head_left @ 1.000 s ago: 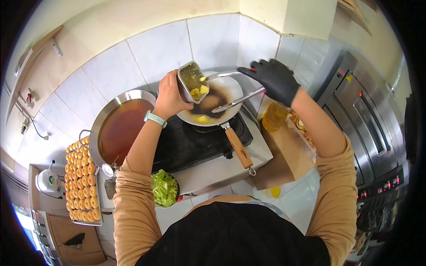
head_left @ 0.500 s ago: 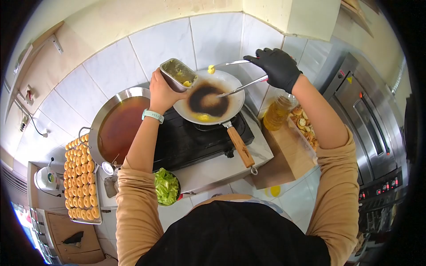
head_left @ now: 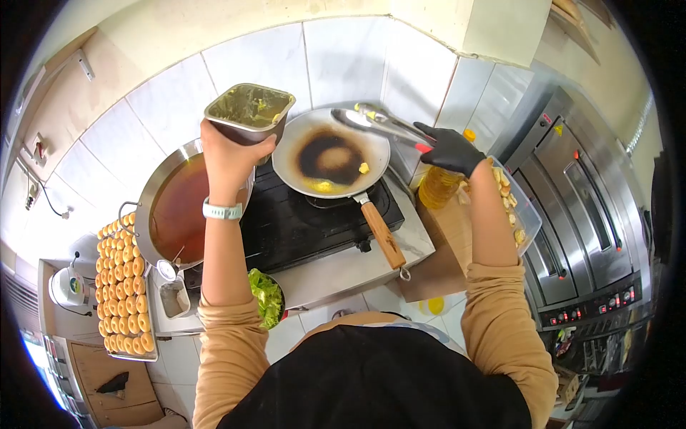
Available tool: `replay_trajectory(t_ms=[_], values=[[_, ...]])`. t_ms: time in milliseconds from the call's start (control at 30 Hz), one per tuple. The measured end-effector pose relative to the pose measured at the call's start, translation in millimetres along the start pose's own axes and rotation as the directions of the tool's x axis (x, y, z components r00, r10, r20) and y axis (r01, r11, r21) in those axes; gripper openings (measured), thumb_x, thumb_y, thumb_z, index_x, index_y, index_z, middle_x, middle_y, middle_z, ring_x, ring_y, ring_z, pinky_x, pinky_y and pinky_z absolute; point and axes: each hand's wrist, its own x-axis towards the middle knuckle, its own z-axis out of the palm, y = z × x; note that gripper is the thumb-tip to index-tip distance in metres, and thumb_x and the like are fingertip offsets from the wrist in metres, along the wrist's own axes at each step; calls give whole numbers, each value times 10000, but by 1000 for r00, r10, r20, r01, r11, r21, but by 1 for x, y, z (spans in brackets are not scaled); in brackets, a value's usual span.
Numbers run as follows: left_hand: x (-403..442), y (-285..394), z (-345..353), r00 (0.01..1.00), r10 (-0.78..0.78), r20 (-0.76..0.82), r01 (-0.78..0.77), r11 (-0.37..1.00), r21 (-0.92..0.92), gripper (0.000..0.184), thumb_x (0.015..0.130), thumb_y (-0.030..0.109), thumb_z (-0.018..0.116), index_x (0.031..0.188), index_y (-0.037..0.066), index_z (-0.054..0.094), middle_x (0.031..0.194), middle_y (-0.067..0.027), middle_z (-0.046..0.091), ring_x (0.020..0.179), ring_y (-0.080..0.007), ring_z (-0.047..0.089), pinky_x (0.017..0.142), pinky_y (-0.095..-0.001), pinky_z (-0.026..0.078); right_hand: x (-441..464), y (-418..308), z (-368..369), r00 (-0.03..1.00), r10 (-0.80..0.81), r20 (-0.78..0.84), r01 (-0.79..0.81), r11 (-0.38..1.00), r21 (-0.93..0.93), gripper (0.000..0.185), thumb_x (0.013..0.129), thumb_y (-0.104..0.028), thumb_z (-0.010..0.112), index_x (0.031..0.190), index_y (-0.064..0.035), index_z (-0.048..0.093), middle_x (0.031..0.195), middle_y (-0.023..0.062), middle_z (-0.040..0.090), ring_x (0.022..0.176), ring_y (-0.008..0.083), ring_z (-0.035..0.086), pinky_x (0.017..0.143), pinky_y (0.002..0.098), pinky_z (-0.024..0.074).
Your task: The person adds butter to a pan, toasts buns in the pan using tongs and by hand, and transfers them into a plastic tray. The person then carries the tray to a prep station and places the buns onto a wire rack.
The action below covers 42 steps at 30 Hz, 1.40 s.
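My left hand (head_left: 232,161) is wrapped around a metal container (head_left: 232,107), thumb along its near side, up beside the pan's left rim. A secure grip matters here, as does keeping its mouth turned up so the yellow residue stays inside. The pan (head_left: 288,146) seems best approached with the tongs low, so whatever comes off lands softly on the light metal. On the right, my gloved right hand (head_left: 452,152) is closed around the tongs (head_left: 393,127), whose arms stand partly apart over the pan's far right edge. I judge that a gentle shake would free the clinging bits, with my fingers kept well back from the pan.

As for looks, the container is dull grey, smeared yellow inside, with little left in it. The pan sits on the black stove (head_left: 286,243), wooden handle (head_left: 382,236) towards me, a dark brown ring around a paler centre. A glossy yellow patch (head_left: 324,186) lies near its front edge, and a small yellow lump (head_left: 364,168) right of the ring. Yellow bits stick near one tong tip.
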Motion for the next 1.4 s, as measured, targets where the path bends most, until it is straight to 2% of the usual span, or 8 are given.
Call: replay_trajectory(t_ms=[167, 300, 533, 767, 867, 1033, 1233, 1400], values=[[-32, 20, -12, 994, 7, 108, 25, 958, -285, 728, 499, 108, 804, 1089, -55, 410, 1047, -149, 509, 968, -217, 520, 834, -317, 449, -16, 39, 14, 980, -117, 161, -84, 491, 867, 245, 814, -242, 569, 907, -17, 587, 646, -22, 521, 514, 37, 460, 459, 180, 354], [-56, 27, 3, 981, 104, 165, -70, 978, -198, 767, 486, 124, 806, 1117, -36, 403, 1046, -158, 515, 976, -248, 521, 860, -337, 427, -43, 33, 13, 944, -290, 156, -118, 144, 982, 321, 795, -229, 600, 984, 28, 569, 691, 18, 545, 570, 67, 491, 492, 200, 387], [-92, 35, 50, 948, 271, 167, -278, 960, 24, 981, 414, 129, 819, 1240, -10, 308, 1164, -180, 429, 1092, -357, 412, 949, -425, 337, -33, 34, -41, 806, -108, 581, -382, 655, 652, 353, 763, -245, 602, 983, 31, 590, 693, 29, 557, 522, 77, 496, 435, 216, 400], [-114, 48, 69, 978, 183, 104, -188, 981, 41, 1004, 378, 117, 835, 1231, -2, 320, 1149, -173, 432, 1093, -343, 420, 938, -408, 353, -49, 55, -89, 713, -72, 697, -475, 681, 557, 256, 747, -261, 605, 845, -25, 585, 613, 10, 520, 457, 77, 466, 397, 233, 388], [-122, 54, 74, 994, 104, 22, -102, 990, -97, 900, 428, 124, 828, 1175, -15, 346, 1094, -148, 446, 1040, -274, 468, 900, -360, 402, -61, 75, -98, 780, -41, 624, -379, 763, 524, 247, 762, -257, 596, 842, -24, 582, 603, 2, 516, 461, 75, 468, 407, 227, 391], [-137, 87, 76, 989, -86, 120, 128, 904, -407, 821, 526, 104, 808, 1170, -27, 317, 1117, -139, 471, 1005, -198, 524, 864, -320, 456, -106, 102, -91, 923, -375, -82, 383, 886, 260, 712, 687, -120, 612, 1349, -81, 354, 984, 114, 594, 761, 116, 536, 702, 304, 454], [-157, 147, 116, 895, -140, 424, 408, 643, -648, 698, 597, -7, 753, 1159, -43, 342, 1089, -136, 515, 996, -191, 544, 861, -307, 466, -157, 116, -60, 935, -343, -95, 356, 902, 245, 813, 607, -37, 610, 1364, -117, 324, 1021, 161, 507, 872, 287, 497, 810, 331, 420], [-206, 176, 171, 904, -187, 385, 406, 661, -631, 693, 616, 3, 728, 1202, -11, 358, 1136, -116, 511, 1034, -199, 528, 895, -327, 441, -211, 196, -23, 965, -195, -176, 256, 847, 465, 665, 717, -126, 661, 1312, -42, 375, 950, 90, 548, 820, 216, 533, 780, 335, 443]])
